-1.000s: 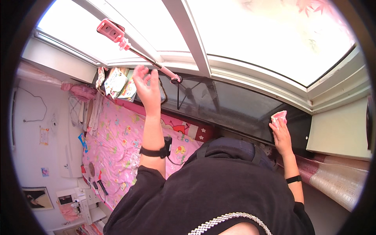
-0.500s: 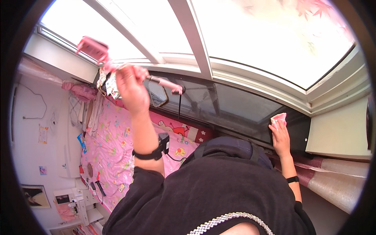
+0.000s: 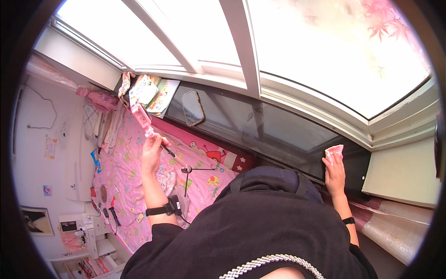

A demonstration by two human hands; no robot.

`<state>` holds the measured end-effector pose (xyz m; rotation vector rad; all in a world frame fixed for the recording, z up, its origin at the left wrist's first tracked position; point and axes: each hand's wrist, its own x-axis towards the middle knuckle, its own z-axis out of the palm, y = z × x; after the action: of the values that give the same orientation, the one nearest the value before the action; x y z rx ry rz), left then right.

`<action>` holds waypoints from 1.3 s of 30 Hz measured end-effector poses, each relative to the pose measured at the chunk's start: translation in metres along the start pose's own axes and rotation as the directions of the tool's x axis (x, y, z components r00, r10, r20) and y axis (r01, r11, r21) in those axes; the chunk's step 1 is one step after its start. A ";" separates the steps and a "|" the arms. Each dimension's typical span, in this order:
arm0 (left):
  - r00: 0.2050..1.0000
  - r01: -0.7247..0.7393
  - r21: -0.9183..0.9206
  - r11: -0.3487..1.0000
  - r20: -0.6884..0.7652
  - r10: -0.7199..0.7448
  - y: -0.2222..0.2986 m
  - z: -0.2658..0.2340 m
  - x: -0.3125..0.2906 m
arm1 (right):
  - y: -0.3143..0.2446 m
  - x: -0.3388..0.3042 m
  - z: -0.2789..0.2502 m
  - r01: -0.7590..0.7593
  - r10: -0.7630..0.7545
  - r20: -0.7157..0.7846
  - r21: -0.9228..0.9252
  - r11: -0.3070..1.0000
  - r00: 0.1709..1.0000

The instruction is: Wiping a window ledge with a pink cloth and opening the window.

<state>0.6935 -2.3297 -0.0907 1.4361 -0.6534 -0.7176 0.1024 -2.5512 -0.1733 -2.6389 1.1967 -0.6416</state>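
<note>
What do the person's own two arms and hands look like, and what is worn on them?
Both forearms are bare below black sleeves that end near the elbows. The left hand has no glove or ring that I can see; on its wrist sits a black strap carrying a small black box-shaped device. The right hand is bare too, with a thin black band around its wrist.

The selfie stick [image 3: 145,122] was pink with a black shaft. Below it lay a pink bedsheet [image 3: 124,179] printed with cartoon figures. The cloth [image 3: 334,151] was pink; the sill [image 3: 278,135] beside it was glossy black.
</note>
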 end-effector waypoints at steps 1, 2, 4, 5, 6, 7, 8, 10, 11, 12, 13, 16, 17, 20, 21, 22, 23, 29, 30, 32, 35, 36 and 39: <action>1.000 0.003 -0.003 1.000 0.001 -0.003 -0.023 -0.010 0.003 | 0.001 0.000 0.001 0.004 -0.004 -0.007 -0.001 1.000 1.000; 0.995 0.019 0.025 1.000 -0.100 -0.016 -0.047 -0.019 0.006 | 0.001 0.000 0.001 0.000 0.000 -0.004 -0.007 1.000 1.000; 0.973 0.093 0.201 0.975 -0.225 -0.047 -0.094 -0.046 0.013 | 0.000 0.000 0.001 -0.004 0.004 -0.011 -0.012 1.000 1.000; 0.975 0.095 0.198 0.976 -0.218 -0.051 -0.119 -0.066 0.016 | -0.001 0.000 0.001 -0.011 0.011 -0.011 -0.018 1.000 1.000; 0.940 0.240 0.281 0.929 -0.307 -0.150 -0.143 -0.087 0.018 | -0.003 0.002 0.000 0.001 -0.001 -0.016 -0.008 1.000 1.000; 0.886 0.385 0.347 0.855 -0.398 -0.237 -0.165 -0.099 0.017 | -0.004 0.003 -0.001 0.009 -0.009 -0.021 -0.002 1.000 1.000; 0.891 0.383 0.350 0.855 -0.383 -0.243 -0.183 -0.102 0.015 | -0.003 0.002 0.001 0.011 -0.011 -0.034 -0.007 1.000 0.999; 0.831 0.410 0.281 0.868 -0.507 -0.228 -0.208 -0.099 0.009 | -0.005 0.002 0.000 -0.007 0.007 -0.031 -0.016 1.000 0.999; 0.841 0.409 0.284 0.867 -0.487 -0.237 -0.218 -0.094 0.007 | -0.006 0.003 -0.001 -0.012 0.012 -0.029 -0.017 1.000 1.000; 0.793 0.459 0.173 0.872 -0.523 -0.313 -0.224 -0.086 0.004 | -0.007 0.005 -0.002 0.002 -0.003 -0.044 -0.024 1.000 0.999; 0.738 0.501 0.059 0.863 -0.551 -0.391 -0.228 -0.079 0.004 | -0.008 0.005 -0.002 -0.014 0.013 -0.040 -0.024 1.000 0.999; 0.667 0.501 -0.006 0.866 -0.634 -0.390 -0.228 -0.064 0.012 | -0.004 0.004 0.001 -0.017 0.016 -0.037 -0.030 0.999 0.999; 0.679 0.503 0.000 0.864 -0.619 -0.395 -0.222 -0.061 0.012 | -0.003 0.003 0.003 -0.022 0.021 -0.048 -0.035 0.999 0.999; 0.601 0.787 0.150 0.599 -0.409 -0.687 -0.196 -0.044 0.018 | -0.003 0.010 0.005 -0.039 0.038 -0.052 -0.027 0.999 0.998; 0.547 0.836 0.263 0.481 -0.337 -0.767 -0.187 -0.039 0.024 | -0.003 0.015 0.007 -0.035 0.035 -0.050 -0.004 0.999 0.998; 0.580 0.795 0.379 0.473 -0.249 -0.776 -0.175 -0.015 0.028 | -0.001 0.017 0.008 -0.032 0.031 -0.035 -0.030 0.999 0.999; 0.601 0.737 0.488 0.468 -0.156 -0.783 -0.158 0.014 0.030 | 0.000 0.017 0.006 -0.036 0.035 -0.014 -0.017 0.999 0.999; 0.720 0.343 0.550 0.761 0.367 -0.590 -0.063 0.133 0.030 | 0.015 0.010 0.000 -0.109 0.106 -0.045 -0.065 0.992 0.993; 0.761 0.237 0.533 0.812 0.417 -0.496 -0.055 0.146 0.032 | 0.021 0.008 -0.002 -0.192 0.185 -0.081 -0.098 0.976 0.979; 0.822 0.131 0.452 0.882 0.448 -0.352 -0.056 0.169 0.041 | 0.044 -0.005 -0.002 -0.356 0.335 -0.148 -0.148 0.923 0.930; 0.892 -0.042 0.475 0.879 0.415 -0.181 -0.066 0.191 0.052 | 0.075 -0.017 -0.006 -0.494 0.405 -0.346 -0.223 0.840 0.846; 0.890 -0.047 0.466 0.884 0.422 -0.175 -0.068 0.201 0.055 | 0.085 -0.016 -0.008 -0.541 0.445 -0.376 -0.202 0.817 0.813; 0.903 -0.331 0.488 0.808 0.411 0.122 -0.085 0.229 0.064 | 0.101 -0.019 0.001 -0.561 0.466 -0.406 -0.155 0.813 0.786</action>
<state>0.5538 -2.5248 -0.1686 1.7153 -1.3937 -0.6286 0.0234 -2.6036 -0.2135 -2.2461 2.1533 -0.9116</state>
